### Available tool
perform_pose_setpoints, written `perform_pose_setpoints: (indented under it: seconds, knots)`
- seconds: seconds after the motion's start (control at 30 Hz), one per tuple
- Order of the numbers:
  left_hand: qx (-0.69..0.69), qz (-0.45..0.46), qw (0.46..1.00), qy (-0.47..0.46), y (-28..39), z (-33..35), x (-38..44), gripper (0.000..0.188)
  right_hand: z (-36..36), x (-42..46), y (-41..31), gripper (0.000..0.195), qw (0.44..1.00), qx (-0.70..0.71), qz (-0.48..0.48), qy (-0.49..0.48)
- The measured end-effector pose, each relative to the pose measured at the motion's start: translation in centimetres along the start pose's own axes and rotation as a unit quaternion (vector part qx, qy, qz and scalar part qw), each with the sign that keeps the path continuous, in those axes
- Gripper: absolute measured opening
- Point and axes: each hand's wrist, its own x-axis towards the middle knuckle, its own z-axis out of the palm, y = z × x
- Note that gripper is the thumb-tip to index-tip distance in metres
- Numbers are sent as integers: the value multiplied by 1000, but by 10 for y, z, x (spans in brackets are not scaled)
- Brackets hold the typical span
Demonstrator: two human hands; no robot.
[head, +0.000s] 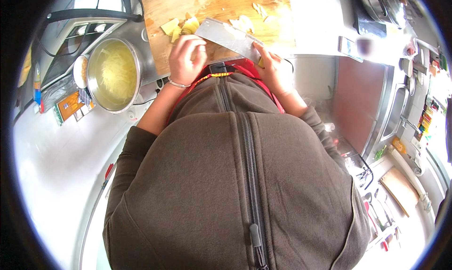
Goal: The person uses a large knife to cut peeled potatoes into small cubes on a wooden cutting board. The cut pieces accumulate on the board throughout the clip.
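My right hand (273, 70) grips the handle of a wide-bladed cleaver (229, 38), its blade lying across the near part of a wooden cutting board (219, 5). At the blade's left end, my left hand (187, 58) has its fingers curled beside several pale yellow pieces of ginger or a similar root (190, 24); whether it holds one is hidden. Beyond the blade lie pale peeled or cut bits (243, 24), with thin scraps (260, 11) farther off on the board.
Left of the board stands a steel bowl (137, 70) of yellowish shreds in liquid, a small bowl (80, 72) of tan bits beside it. A lidded pot (379, 5) is at the upper right, a phone-like object (349, 49) below it.
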Motion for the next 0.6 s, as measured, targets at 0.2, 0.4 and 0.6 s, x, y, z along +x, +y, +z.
perform_pose_setpoints:
  seconds: [0.2,0.4,0.6]
  knots:
    - [114,101,981,-120,16,26,31,14,3,5,8,53,999,-16,-30,3]
    - [69,84,978,-176,11,42,39,21,0,5,14,59,999,-15,-43,-9]
    - [10,97,968,-231,-10,69,50,27,5,6,20,45,996,-50,-65,39]
